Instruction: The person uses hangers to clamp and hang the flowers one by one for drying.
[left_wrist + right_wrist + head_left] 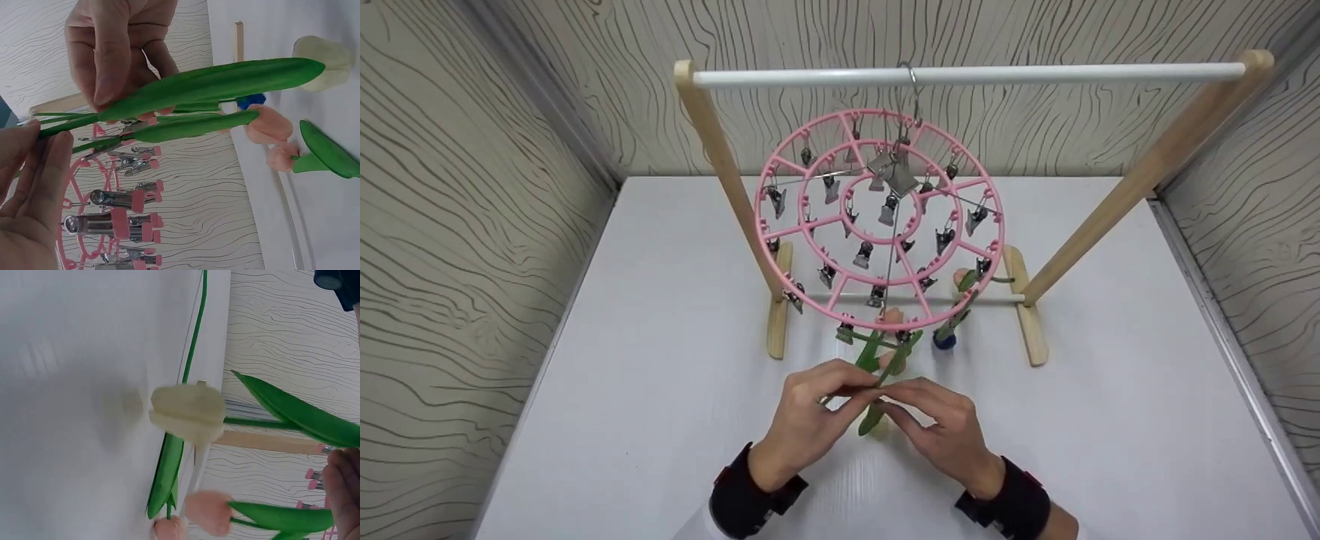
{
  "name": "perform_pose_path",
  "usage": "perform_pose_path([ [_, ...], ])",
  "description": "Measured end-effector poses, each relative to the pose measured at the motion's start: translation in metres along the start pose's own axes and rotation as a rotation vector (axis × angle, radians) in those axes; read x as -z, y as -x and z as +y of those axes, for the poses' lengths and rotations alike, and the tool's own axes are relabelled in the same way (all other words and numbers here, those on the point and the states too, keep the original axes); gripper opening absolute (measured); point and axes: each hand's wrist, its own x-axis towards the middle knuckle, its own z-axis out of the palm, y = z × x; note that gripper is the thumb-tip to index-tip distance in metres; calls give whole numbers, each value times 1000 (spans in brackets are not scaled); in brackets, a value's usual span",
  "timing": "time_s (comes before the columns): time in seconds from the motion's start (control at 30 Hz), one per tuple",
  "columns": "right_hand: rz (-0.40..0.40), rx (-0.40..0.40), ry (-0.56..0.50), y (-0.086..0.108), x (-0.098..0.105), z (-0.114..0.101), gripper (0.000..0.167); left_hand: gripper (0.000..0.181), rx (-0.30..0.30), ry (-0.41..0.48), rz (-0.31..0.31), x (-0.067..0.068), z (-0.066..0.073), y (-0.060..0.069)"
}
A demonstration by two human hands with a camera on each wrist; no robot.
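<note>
An artificial cream tulip (187, 413) with long green leaves (225, 81) hangs bloom downward between my two hands, at the front of a pink round clip hanger (840, 304). My left hand (810, 411) pinches its green stem from the left. From the right, my right hand (941, 429) holds the same flower with thumb and fingertips at the stem and leaf base. A pink tulip (269, 124) hangs bloom downward just behind, beside metal clips (846, 330) on the hanger's front rim. The fingers partly hide the stem.
The hanger hooks onto a white rod (1072, 73) between wooden posts (1147, 176). A blue flower (945, 341) hangs near the rim's right side. Another pink flower (962, 279) is by the stand's right foot (1035, 341). Patterned walls border the white table (660, 420).
</note>
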Motion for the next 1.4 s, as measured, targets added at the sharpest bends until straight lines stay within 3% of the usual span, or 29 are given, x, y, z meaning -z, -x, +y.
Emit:
perform_pose_path([
  [0.13,77,71,48,-11,10,-5,33,7,18,29,32,6,0,3],
  [0.27,199,222,107,-34,22,-14,18,8,51,50,58,11,1,6],
  [0.4,297,370,220,-61,32,-26,20,8,75,77,85,15,2,7],
  [0.53,281,443,377,-79,39,-25,19,9,85,96,101,17,2,7],
  [0.73,142,466,600,-89,44,-13,19,9,95,102,110,18,2,8],
  [0.9,108,491,670,-89,44,-5,20,9,109,90,111,20,2,7],
  [1.07,134,508,670,-87,48,-1,17,8,114,80,110,20,1,7],
  [1.4,224,464,574,-83,70,9,16,7,92,83,119,20,0,6],
])
